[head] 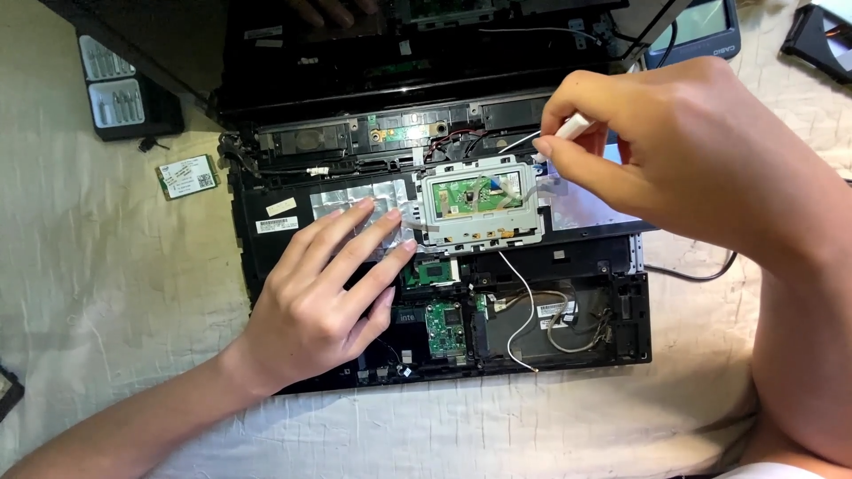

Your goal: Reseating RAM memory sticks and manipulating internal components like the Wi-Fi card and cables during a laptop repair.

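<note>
Head view: your left hand [333, 297] lies flat, fingers spread, on the one opened laptop base [266, 257]. Your right hand [657, 146] pinches one white tool [572, 126] just above the single touchpad bracket [479, 208], mid-chassis. Two green boards: small card [445, 328] inside, wireless card [187, 176] on the cloth [106, 293].
</note>
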